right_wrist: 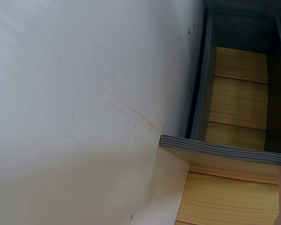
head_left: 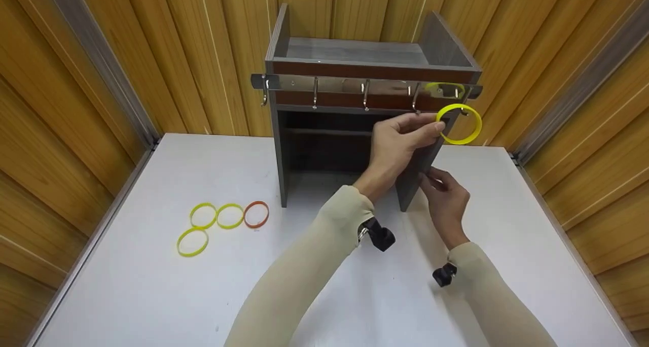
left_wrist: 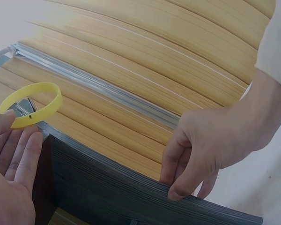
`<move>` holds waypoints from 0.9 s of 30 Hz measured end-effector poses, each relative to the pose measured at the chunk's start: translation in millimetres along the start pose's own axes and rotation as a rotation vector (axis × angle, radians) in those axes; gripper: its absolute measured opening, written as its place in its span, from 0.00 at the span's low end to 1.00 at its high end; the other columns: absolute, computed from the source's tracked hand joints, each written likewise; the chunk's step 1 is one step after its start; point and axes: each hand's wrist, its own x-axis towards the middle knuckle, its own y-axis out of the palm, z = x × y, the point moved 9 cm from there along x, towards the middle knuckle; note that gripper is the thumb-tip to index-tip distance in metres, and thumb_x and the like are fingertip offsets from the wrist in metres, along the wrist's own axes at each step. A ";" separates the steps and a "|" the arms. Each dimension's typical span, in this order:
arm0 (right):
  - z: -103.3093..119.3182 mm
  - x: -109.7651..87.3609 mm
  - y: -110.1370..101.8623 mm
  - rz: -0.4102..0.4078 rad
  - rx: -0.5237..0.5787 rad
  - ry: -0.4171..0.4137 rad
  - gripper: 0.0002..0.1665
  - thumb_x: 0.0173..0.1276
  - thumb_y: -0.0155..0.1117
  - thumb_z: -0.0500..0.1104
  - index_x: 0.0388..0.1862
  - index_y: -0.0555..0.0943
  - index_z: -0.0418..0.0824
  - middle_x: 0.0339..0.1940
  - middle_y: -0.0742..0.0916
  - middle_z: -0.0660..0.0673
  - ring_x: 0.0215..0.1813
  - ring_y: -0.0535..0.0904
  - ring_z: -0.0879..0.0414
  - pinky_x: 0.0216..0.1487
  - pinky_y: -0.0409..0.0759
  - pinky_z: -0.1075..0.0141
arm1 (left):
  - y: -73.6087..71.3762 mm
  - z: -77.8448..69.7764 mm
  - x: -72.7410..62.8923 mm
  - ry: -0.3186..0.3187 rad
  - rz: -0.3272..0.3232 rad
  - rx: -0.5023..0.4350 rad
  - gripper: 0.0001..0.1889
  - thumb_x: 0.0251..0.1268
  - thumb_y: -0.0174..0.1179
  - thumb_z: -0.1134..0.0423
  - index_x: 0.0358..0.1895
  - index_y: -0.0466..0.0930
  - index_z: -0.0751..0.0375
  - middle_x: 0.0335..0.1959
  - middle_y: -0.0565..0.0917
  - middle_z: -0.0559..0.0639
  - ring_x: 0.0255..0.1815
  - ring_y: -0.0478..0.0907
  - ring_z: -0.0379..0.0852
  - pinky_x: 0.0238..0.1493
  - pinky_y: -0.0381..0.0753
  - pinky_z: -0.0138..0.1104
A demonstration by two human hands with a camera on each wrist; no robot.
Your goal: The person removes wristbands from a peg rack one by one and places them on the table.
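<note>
A yellow ring (head_left: 478, 129) is pinched between the thumb and fingers of my left hand (head_left: 393, 141) at the right end of the hook rail (head_left: 339, 85). The tip of the rightmost hook (head_left: 463, 112) shows through the ring; whether they touch, I cannot tell. The rail crosses the front of a dark grey shelf unit (head_left: 375, 72). Lower down, my right hand (head_left: 448, 202) holds the front edge of the unit's right side panel between thumb and fingers. In the left wrist view the yellow ring (left_wrist: 54, 107) is tilted above the left fingers (left_wrist: 25, 159).
On the white table (head_left: 127, 281), left of the unit, lie several yellow rings (head_left: 190, 255) and one red ring (head_left: 267, 214), side by side. Wood-look walls (head_left: 203, 58) enclose the table at the back and sides. The other hooks (head_left: 315, 93) hold no rings.
</note>
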 end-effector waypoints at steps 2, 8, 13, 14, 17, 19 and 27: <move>5.7 -0.5 0.7 0.002 -0.006 -0.012 0.13 0.70 0.74 0.29 0.53 0.89 0.31 0.49 0.91 0.38 0.48 0.91 0.56 0.49 0.87 0.75 | -0.4 -2.0 -1.2 0.007 0.005 -0.017 0.11 0.66 0.74 0.72 0.50 0.90 0.70 0.39 0.91 0.52 0.39 0.92 0.45 0.47 0.92 0.37; 36.3 -6.0 -0.4 0.005 -0.024 -0.044 0.13 0.71 0.72 0.29 0.52 0.87 0.26 0.49 0.90 0.31 0.47 0.91 0.57 0.50 0.85 0.77 | -5.6 -8.5 -5.0 0.034 -0.002 -0.016 0.11 0.65 0.74 0.73 0.50 0.91 0.69 0.39 0.92 0.52 0.42 0.92 0.52 0.47 0.92 0.38; 40.2 -6.7 -1.2 0.013 -0.030 -0.031 0.13 0.72 0.72 0.30 0.53 0.87 0.26 0.49 0.90 0.31 0.46 0.91 0.60 0.50 0.86 0.76 | -11.3 -13.6 -8.8 0.051 -0.005 -0.001 0.11 0.65 0.75 0.72 0.50 0.91 0.70 0.40 0.92 0.51 0.41 0.92 0.50 0.48 0.92 0.38; 36.9 -5.9 -1.0 0.013 -0.032 -0.020 0.13 0.72 0.72 0.30 0.53 0.87 0.26 0.50 0.90 0.32 0.47 0.91 0.60 0.51 0.86 0.76 | -13.0 -14.6 -9.8 0.056 -0.007 0.003 0.11 0.65 0.75 0.72 0.50 0.91 0.69 0.40 0.92 0.51 0.41 0.92 0.49 0.48 0.92 0.38; 21.9 -2.9 -0.8 0.010 -0.052 0.015 0.14 0.72 0.72 0.30 0.55 0.88 0.30 0.50 0.91 0.36 0.49 0.91 0.57 0.52 0.86 0.75 | -19.1 -17.0 -13.7 0.066 -0.013 0.023 0.11 0.65 0.75 0.71 0.49 0.91 0.68 0.40 0.92 0.51 0.42 0.92 0.50 0.49 0.92 0.38; 9.2 -0.3 -1.2 0.013 -0.060 0.042 0.15 0.73 0.73 0.33 0.56 0.88 0.33 0.52 0.91 0.39 0.51 0.91 0.54 0.52 0.86 0.74 | -24.1 -17.9 -17.0 0.070 -0.017 0.038 0.11 0.65 0.75 0.70 0.49 0.91 0.67 0.41 0.92 0.51 0.43 0.92 0.50 0.50 0.91 0.38; -3.6 1.3 -3.5 0.024 -0.041 0.069 0.15 0.72 0.75 0.38 0.56 0.89 0.36 0.52 0.91 0.43 0.50 0.90 0.58 0.52 0.87 0.73 | -46.6 -21.9 -34.9 0.101 -0.024 0.073 0.12 0.66 0.75 0.70 0.50 0.91 0.68 0.42 0.92 0.53 0.43 0.91 0.52 0.50 0.92 0.42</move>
